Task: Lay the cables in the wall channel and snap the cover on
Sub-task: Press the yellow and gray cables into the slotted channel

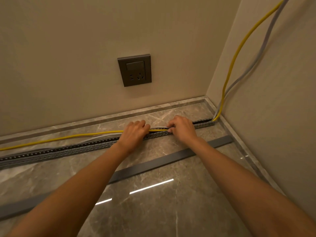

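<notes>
Cover strip [153, 165] lies unused (nearest). Left hand [134, 132], right hand [182, 128] pinch yellow cable [68, 137] over channel [68, 148]; next, press leftward run in.

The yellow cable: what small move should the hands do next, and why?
Probably press the yellow cable down into the slotted channel just left of the left hand. Right of the right hand it seems seated already, but leftward it lies outside, and the cover waits on the floor.
</notes>
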Action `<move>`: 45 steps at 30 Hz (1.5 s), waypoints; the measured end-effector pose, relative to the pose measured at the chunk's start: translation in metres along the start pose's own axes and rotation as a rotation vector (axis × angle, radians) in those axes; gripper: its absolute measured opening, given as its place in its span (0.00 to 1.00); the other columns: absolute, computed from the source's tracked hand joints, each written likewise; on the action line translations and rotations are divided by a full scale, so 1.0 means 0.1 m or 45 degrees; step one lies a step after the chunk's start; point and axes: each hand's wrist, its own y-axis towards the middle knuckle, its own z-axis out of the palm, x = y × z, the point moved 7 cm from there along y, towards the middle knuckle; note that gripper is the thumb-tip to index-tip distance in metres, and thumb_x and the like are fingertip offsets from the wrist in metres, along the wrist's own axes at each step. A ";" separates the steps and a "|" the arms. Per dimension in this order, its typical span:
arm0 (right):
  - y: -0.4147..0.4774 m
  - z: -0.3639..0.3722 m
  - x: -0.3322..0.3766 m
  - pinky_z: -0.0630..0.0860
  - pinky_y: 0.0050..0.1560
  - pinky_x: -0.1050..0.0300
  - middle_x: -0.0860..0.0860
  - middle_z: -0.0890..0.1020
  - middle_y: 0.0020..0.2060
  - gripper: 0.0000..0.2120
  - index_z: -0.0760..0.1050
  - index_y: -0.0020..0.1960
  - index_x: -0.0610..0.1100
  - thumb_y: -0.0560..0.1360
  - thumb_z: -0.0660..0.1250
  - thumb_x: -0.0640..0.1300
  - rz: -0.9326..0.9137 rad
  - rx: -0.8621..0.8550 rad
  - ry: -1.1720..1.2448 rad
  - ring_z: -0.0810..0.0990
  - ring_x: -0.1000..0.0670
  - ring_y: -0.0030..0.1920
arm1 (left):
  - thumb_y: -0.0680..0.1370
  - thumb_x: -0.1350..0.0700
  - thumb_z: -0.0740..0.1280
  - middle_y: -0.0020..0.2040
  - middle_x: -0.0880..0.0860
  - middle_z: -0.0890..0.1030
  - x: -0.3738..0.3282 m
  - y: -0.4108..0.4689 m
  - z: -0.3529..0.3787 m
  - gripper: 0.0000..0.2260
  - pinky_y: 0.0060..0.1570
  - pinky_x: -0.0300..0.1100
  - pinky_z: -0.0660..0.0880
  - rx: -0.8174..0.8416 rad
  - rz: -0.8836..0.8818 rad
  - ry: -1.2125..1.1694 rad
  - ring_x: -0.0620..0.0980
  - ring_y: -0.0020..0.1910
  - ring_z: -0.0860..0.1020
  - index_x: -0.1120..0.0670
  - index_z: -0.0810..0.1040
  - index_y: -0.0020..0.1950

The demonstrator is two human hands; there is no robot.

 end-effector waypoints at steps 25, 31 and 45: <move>-0.16 0.03 0.02 0.72 0.54 0.52 0.45 0.73 0.57 0.10 0.72 0.56 0.40 0.75 0.64 0.38 -0.103 -0.048 -0.159 0.76 0.44 0.53 | 0.74 0.52 0.69 0.59 0.59 0.77 0.26 0.10 0.42 0.17 0.54 0.49 0.73 0.455 -0.528 -0.579 0.57 0.57 0.75 0.57 0.74 0.61; -0.09 0.01 0.02 0.71 0.55 0.51 0.43 0.74 0.55 0.08 0.74 0.54 0.39 0.76 0.64 0.38 -0.112 0.033 -0.137 0.76 0.43 0.53 | 0.73 0.53 0.71 0.55 0.58 0.77 0.26 0.10 0.34 0.14 0.48 0.48 0.73 0.295 -0.526 -0.485 0.56 0.51 0.75 0.58 0.76 0.55; -0.16 0.13 -0.02 0.75 0.53 0.48 0.40 0.71 0.57 0.09 0.76 0.55 0.36 0.77 0.61 0.36 -0.108 -0.042 -0.106 0.76 0.41 0.51 | 0.79 0.63 0.58 0.53 0.59 0.78 -0.13 0.03 0.30 0.09 0.46 0.48 0.74 0.238 -0.239 -0.138 0.57 0.49 0.77 0.60 0.73 0.57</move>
